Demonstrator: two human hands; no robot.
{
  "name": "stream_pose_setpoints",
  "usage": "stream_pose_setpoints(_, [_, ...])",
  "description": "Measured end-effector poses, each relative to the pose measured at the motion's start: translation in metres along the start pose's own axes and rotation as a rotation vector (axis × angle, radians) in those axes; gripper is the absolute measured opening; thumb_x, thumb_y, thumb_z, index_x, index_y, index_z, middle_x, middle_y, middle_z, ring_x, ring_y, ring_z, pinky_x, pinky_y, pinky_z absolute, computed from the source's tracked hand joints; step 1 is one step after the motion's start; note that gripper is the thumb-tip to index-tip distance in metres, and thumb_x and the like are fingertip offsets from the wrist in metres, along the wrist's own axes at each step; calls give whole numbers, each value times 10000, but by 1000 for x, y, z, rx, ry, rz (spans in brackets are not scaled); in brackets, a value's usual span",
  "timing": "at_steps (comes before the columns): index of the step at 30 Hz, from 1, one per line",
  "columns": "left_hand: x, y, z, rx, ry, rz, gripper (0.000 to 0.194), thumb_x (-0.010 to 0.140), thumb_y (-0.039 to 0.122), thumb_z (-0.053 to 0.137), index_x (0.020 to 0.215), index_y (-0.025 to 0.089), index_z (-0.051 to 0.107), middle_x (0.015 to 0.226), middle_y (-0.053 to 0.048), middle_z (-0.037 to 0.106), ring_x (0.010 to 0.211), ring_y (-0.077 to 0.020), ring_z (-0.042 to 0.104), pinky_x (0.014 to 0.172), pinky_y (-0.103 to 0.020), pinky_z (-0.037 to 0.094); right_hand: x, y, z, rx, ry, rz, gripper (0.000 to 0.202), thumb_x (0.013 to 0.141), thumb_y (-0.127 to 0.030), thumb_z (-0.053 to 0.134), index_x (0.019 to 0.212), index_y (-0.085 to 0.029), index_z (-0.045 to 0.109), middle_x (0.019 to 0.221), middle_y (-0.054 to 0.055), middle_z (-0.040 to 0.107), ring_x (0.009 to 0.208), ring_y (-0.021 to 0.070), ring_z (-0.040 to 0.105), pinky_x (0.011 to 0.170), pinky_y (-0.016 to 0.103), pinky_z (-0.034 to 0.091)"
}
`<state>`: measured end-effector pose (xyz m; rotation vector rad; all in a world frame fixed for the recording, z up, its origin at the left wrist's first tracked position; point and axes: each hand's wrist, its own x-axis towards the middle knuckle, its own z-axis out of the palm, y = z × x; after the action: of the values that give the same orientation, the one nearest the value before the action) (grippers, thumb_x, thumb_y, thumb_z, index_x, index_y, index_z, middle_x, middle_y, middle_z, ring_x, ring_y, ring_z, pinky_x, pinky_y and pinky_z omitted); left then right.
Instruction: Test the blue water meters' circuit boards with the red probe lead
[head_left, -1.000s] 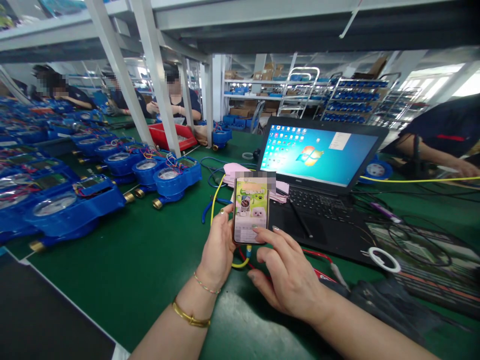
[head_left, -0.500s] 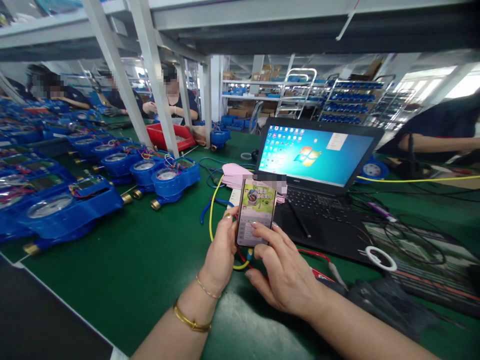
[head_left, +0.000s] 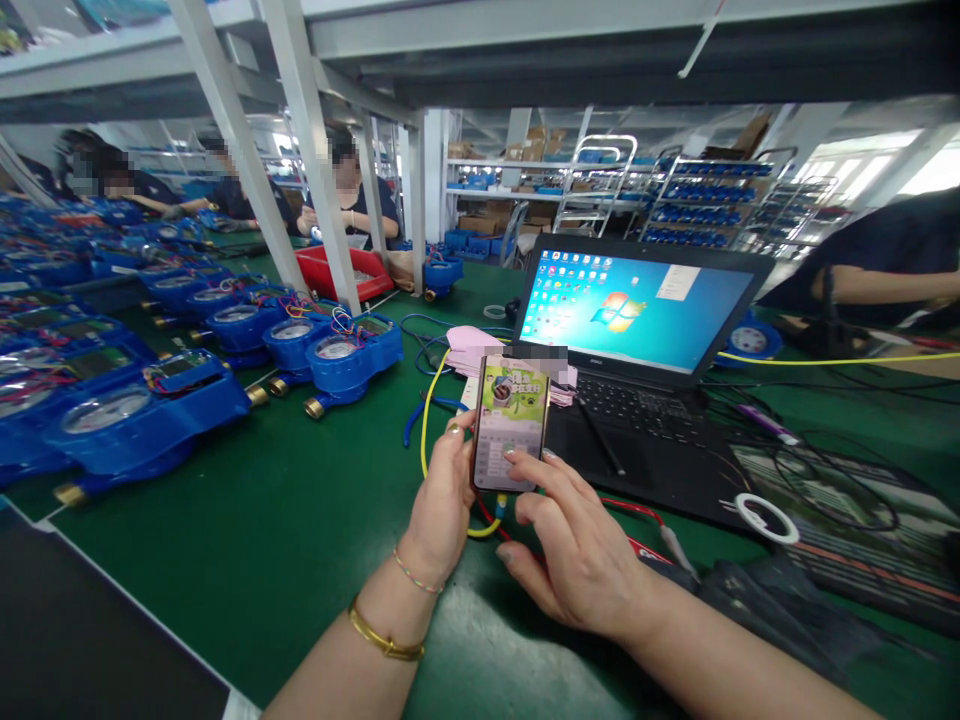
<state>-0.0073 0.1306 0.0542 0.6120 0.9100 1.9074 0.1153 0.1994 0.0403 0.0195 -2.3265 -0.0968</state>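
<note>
A smartphone [head_left: 513, 415] stands tilted up in my left hand [head_left: 442, 505], which is closed around its left side and lower back. Its lit screen shows a green picture above a keyboard. Over the lower screen is my right hand [head_left: 581, 545], fingers apart, with the index fingertip at the keys; whether it touches the glass I cannot tell. My right hand holds nothing. Behind the phone lie pink cloths or sheets [head_left: 469, 350], partly hidden by it. An open laptop [head_left: 645, 310] with a lit desktop screen stands just beyond, a black pen [head_left: 600, 435] lying on its palm rest.
Several blue meters [head_left: 352, 355] with brass fittings fill the left of the green table [head_left: 300, 560]. A red bin [head_left: 337, 272] stands behind the shelf posts. Yellow cable [head_left: 426, 430], a white ring [head_left: 766, 518] and dark cloth [head_left: 780, 600] lie around. Other people sit at back left and right.
The camera view has shifted slightly. My left hand keeps its hold on the phone, and my right fingers have barely moved over the keyboard.
</note>
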Motion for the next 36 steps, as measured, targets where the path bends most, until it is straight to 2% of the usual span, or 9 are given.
stream_pose_setpoints(10, [-1, -2, -1, 4, -17, 6, 445, 928, 437, 315, 1249, 169, 467, 1047, -70, 686, 1083, -226, 582, 993, -383, 386, 2, -2, -1, 55, -37, -13, 121, 839, -216, 460, 903, -131, 518, 1056, 216, 639, 1069, 289, 602, 893, 451, 531])
stream_pose_setpoints(19, [-2, -6, -1, 9, -51, 4, 396, 913, 440, 363, 1175, 184, 515, 1083, -60, 672, 1116, -230, 561, 1022, -379, 361, 2, -2, 0, 60, -24, -14, 123, 822, -212, 476, 902, -127, 514, 1082, 234, 617, 1133, 307, 562, 912, 472, 513])
stream_pose_setpoints(25, [-2, -8, -1, -3, -60, -7, 391, 905, 433, 401, 1184, 191, 528, 1099, -52, 667, 1121, -223, 554, 1017, -356, 366, 3, -3, 1, 68, -100, -1, 136, 825, -216, 465, 919, -129, 509, 1147, 246, 592, 1195, 318, 515, 942, 509, 487])
stream_pose_setpoints(31, [-1, -2, 3, -19, -21, -19, 444, 898, 464, 376, 1214, 178, 500, 1070, -70, 677, 1090, -240, 575, 993, -388, 386, 0, 2, 0, 49, 6, 1, 93, 827, -211, 475, 895, -148, 488, 1089, 223, 607, 1123, 294, 567, 907, 471, 520])
stream_pose_setpoints(36, [-1, -1, 3, -8, 3, -32, 439, 916, 442, 336, 1231, 178, 490, 1064, -68, 676, 1062, -231, 587, 972, -375, 398, 0, 1, 1, 60, 2, -6, 98, 825, -199, 477, 892, -132, 503, 1073, 227, 608, 1088, 304, 581, 876, 458, 539])
